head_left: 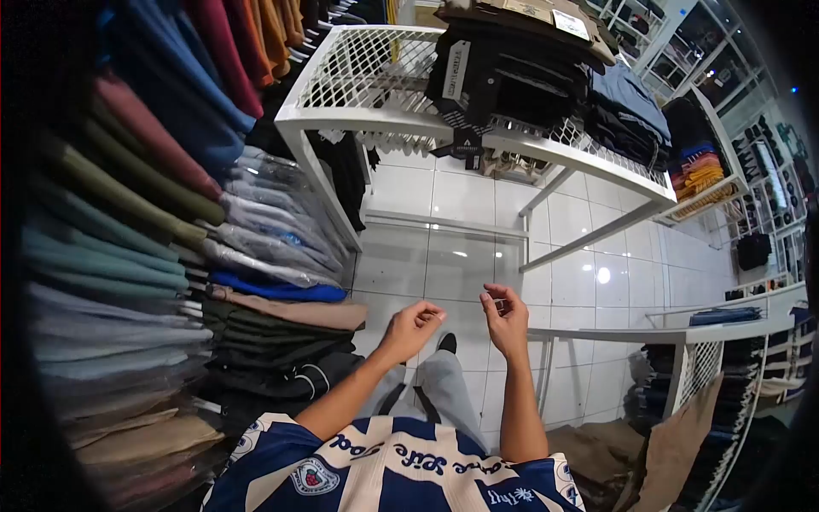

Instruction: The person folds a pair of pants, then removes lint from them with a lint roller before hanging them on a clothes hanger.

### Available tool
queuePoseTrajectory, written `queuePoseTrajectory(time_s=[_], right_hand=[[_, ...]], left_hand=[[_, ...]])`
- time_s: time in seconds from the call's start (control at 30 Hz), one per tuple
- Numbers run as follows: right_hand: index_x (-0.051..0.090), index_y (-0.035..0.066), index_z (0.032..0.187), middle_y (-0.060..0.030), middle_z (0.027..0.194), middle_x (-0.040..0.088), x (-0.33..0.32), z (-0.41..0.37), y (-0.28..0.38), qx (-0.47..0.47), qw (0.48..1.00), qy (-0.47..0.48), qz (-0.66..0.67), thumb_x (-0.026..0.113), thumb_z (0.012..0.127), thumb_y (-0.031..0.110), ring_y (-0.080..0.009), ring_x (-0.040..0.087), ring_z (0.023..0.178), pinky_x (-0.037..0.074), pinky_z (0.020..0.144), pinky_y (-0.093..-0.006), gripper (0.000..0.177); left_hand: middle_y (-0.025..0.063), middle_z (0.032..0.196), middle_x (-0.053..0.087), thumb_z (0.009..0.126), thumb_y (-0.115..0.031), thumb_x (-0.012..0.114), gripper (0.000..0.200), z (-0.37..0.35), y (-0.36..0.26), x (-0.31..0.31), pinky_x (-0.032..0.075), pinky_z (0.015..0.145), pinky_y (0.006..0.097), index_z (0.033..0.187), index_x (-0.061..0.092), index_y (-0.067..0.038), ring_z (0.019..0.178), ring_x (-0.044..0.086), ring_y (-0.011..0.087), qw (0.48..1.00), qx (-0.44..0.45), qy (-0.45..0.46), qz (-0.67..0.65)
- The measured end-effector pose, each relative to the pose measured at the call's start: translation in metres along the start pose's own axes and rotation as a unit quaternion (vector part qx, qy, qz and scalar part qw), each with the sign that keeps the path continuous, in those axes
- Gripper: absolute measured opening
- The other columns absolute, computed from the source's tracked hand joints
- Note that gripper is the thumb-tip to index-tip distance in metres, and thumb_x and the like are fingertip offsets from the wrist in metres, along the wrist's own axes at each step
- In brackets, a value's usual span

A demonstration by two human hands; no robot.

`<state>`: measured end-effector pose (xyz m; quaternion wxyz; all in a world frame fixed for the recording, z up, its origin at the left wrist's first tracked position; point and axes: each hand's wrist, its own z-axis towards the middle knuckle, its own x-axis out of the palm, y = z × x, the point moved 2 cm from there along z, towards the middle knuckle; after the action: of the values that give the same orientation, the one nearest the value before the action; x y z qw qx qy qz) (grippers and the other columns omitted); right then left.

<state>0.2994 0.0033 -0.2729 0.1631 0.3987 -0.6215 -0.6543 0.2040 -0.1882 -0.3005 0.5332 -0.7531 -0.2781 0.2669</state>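
My left hand (413, 329) is in the air in front of my body. Its fingers curl in loosely towards the thumb, and I see nothing in them. To its right, my right hand (507, 321) is raised palm inward, with bent fingers and the thumb apart, also holding nothing. The two hands do not touch each other or any garment. Nearest to the left hand is a beige folded garment (299, 309) on the stack at the left. A white metal display table (614, 334) stands close by my right forearm.
Hanging clothes (162, 77) and plastic-wrapped folded garments (281, 222) line the left side. Ahead, a white mesh-topped table (375, 119) carries dark folded trousers (537, 94) and blue jeans (631, 98). Brown fabric (682, 439) hangs at the lower right. The floor (461, 256) is white tile.
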Motion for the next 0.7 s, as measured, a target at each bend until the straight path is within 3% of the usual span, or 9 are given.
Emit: queuePoseTrajectory(time_s=[0.07, 0.13, 0.23, 0.37, 0.43, 0.5, 0.57, 0.7], right_hand=[[0.071, 0.001, 0.112, -0.0033, 0.091, 0.07, -0.003, 0.026, -0.015, 0.008, 1.0, -0.008, 0.021, 0.073, 0.096, 0.014, -0.0064, 0.058, 0.074, 0.048, 0.066, -0.0231, 0.021], [0.071, 0.001, 0.111, -0.0067, 0.095, 0.071, -0.013, 0.057, -0.036, -0.007, 0.998, -0.014, 0.064, 0.072, 0.096, 0.019, -0.0121, 0.065, 0.08, 0.051, 0.069, -0.0278, 0.024], [0.071, 0.0, 0.112, -0.0073, 0.096, 0.072, -0.03, 0.114, -0.058, -0.019, 0.994, -0.075, 0.078, 0.071, 0.097, 0.023, -0.0131, 0.065, 0.085, 0.052, 0.075, -0.0293, 0.027], [0.071, 0.0, 0.115, -0.0094, 0.102, 0.073, -0.046, 0.2, -0.08, -0.084, 0.981, -0.137, 0.106, 0.069, 0.098, 0.023, -0.0166, 0.066, 0.093, 0.052, 0.083, -0.0312, 0.029], [0.069, -0.002, 0.12, -0.0127, 0.112, 0.071, -0.048, 0.24, -0.085, -0.123, 0.977, -0.155, 0.086, 0.068, 0.098, 0.021, -0.0205, 0.064, 0.105, 0.051, 0.087, -0.0335, 0.032], [0.064, -0.001, 0.129, -0.0167, 0.125, 0.067, -0.043, 0.268, -0.077, -0.104, 0.973, -0.148, 0.146, 0.069, 0.098, 0.026, -0.0253, 0.06, 0.118, 0.05, 0.095, -0.0378, 0.042], [0.063, -0.002, 0.128, -0.0193, 0.129, 0.065, -0.042, 0.293, -0.062, -0.1, 0.98, -0.128, 0.117, 0.07, 0.097, 0.025, -0.0258, 0.06, 0.121, 0.05, 0.096, -0.0386, 0.042], [0.064, -0.004, 0.123, -0.02, 0.125, 0.068, -0.028, 0.343, -0.082, -0.1, 0.97, -0.097, 0.2, 0.071, 0.096, 0.024, -0.0257, 0.062, 0.118, 0.05, 0.096, -0.0377, 0.04]], left_hand=[[0.0021, 0.085, 0.069, 0.097, -0.023, 0.07, 0.026, 0.019, -0.019, 0.016, 0.05, 0.069, 0.0245, 0.109, 0.071, 0.0, 0.073, 0.059, 0.0071, 0.999, 0.008, 0.023, 0.029], [0.0027, 0.085, 0.069, 0.097, -0.023, 0.07, 0.027, 0.046, -0.031, 0.033, 0.05, 0.069, 0.025, 0.11, 0.07, 0.0, 0.074, 0.059, 0.0072, 0.997, 0.011, 0.052, 0.052], [0.0056, 0.09, 0.071, 0.098, -0.023, 0.068, 0.027, 0.108, -0.049, 0.067, 0.052, 0.073, 0.0274, 0.114, 0.07, -0.001, 0.077, 0.062, 0.0095, 0.991, 0.034, 0.092, 0.086], [0.0103, 0.104, 0.073, 0.1, -0.02, 0.064, 0.028, 0.202, -0.073, 0.1, 0.053, 0.079, 0.0306, 0.122, 0.068, -0.004, 0.086, 0.065, 0.0162, 0.977, 0.179, 0.016, 0.116], [0.0143, 0.124, 0.067, 0.1, -0.018, 0.061, 0.038, 0.243, -0.08, 0.114, 0.055, 0.081, 0.0326, 0.136, 0.059, -0.005, 0.099, 0.067, 0.0191, 0.962, 0.247, -0.024, 0.114], [0.0156, 0.134, 0.061, 0.101, -0.016, 0.06, 0.043, 0.278, -0.076, 0.129, 0.055, 0.081, 0.0339, 0.142, 0.052, -0.007, 0.104, 0.066, 0.0209, 0.963, 0.239, -0.058, 0.107], [0.017, 0.144, 0.055, 0.101, -0.014, 0.058, 0.049, 0.3, -0.068, 0.138, 0.056, 0.082, 0.0352, 0.148, 0.045, -0.008, 0.108, 0.066, 0.0228, 0.962, 0.238, -0.093, 0.1], [0.016, 0.152, 0.048, 0.103, -0.012, 0.057, 0.059, 0.324, -0.056, 0.149, 0.056, 0.083, 0.0358, 0.157, 0.033, -0.01, 0.111, 0.066, 0.0243, 0.954, 0.256, -0.105, 0.117]])
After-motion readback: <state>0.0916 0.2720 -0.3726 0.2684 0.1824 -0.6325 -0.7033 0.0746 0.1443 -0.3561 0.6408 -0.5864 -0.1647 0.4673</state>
